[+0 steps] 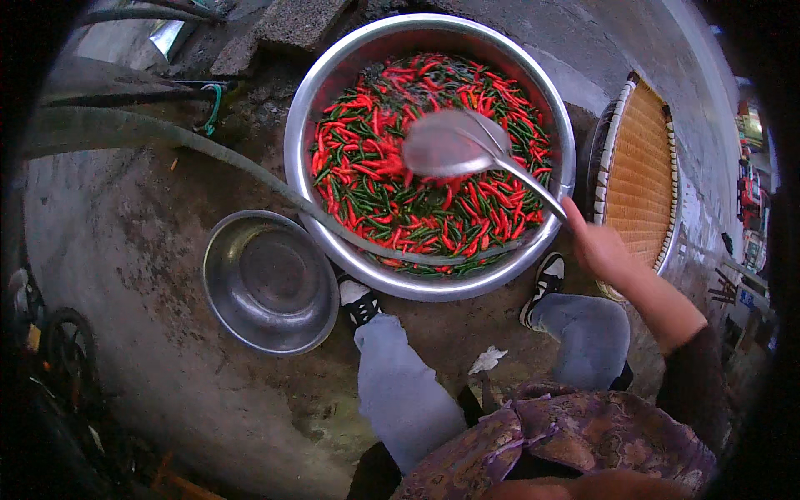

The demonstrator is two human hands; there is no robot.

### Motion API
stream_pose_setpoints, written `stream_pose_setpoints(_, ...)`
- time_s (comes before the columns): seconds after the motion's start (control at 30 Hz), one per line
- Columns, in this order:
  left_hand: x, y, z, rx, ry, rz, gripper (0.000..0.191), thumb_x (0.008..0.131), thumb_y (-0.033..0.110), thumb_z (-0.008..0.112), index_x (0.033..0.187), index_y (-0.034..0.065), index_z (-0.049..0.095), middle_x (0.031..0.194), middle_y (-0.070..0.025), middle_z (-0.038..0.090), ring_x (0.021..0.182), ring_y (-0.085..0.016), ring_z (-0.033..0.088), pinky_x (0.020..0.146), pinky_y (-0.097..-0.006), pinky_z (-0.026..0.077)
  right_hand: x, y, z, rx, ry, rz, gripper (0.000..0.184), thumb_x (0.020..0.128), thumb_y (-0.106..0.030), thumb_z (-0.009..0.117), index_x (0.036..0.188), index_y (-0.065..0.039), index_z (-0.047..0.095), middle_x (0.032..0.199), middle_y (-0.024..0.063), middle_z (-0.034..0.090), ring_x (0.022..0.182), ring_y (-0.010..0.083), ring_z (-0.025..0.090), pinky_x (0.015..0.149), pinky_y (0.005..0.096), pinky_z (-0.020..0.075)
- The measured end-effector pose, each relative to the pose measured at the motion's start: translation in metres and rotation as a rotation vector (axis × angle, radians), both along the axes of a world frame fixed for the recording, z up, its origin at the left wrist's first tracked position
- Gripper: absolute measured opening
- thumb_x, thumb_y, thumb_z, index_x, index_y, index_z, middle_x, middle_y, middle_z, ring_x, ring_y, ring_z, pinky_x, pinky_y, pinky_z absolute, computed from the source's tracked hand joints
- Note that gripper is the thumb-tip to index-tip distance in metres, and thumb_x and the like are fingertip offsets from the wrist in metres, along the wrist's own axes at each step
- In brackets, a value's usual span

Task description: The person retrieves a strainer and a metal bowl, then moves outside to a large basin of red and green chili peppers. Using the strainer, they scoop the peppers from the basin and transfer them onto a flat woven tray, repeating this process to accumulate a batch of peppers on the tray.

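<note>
My right hand [597, 247] grips the handle of a large, long-handled metal skimmer [456, 144]. The skimmer's round, motion-blurred head is over the red and green chili peppers [400, 212] that fill much of a wide metal basin [559, 215]. Dark wet patches show among the peppers, and the skimmer's head hides some of them. A greyish hose [250, 169] runs from the left over the basin's near rim, its far part lying along the peppers. Bare skin shows at the bottom edge, perhaps of my left arm; the left hand itself is out of view.
A smaller metal bowl [272, 281] stands on the ground, left of my shoe [361, 303]. Right of the basin is a woven bamboo tray [640, 181] with a bound rim. Concrete blocks [284, 31] lie behind, and a crumpled white scrap [487, 360] is between my legs.
</note>
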State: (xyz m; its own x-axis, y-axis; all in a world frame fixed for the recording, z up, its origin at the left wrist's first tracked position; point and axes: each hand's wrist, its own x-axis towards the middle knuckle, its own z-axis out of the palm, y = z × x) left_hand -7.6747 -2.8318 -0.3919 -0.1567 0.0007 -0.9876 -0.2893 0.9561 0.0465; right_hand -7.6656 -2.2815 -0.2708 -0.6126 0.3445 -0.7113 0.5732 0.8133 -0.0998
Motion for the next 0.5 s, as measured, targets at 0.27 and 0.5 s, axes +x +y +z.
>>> stream_pose_setpoints(0.27,-0.025,0.008,-0.003,0.057,0.091,-0.062,0.023,0.081,0.012,0.051,0.102,0.0018,0.051,0.092,-0.0083,0.057,0.080,-0.016,0.054,0.073,-0.0307,0.045,0.056,-0.060,-0.027,0.026,-0.212,-0.025,0.070,0.076,-0.007,0.047,0.135,-0.015,0.009,0.077,0.0237,0.058,0.070,0.0356,0.060,0.058,0.0451,0.0468)
stream_pose_setpoints(0.5,-0.115,0.042,0.056,0.092,0.548,0.002,0.023,0.081,0.009,0.052,0.103,0.0015,0.051,0.091,-0.0079,0.057,0.079,-0.014,0.054,0.073,-0.0298,0.045,0.051,-0.084,-0.056,-0.391,0.501,-0.539,0.058,0.071,-0.003,0.049,0.126,-0.012,0.032,0.099,0.0226,0.055,0.093,0.0359,0.054,0.079,0.0409,0.0421)
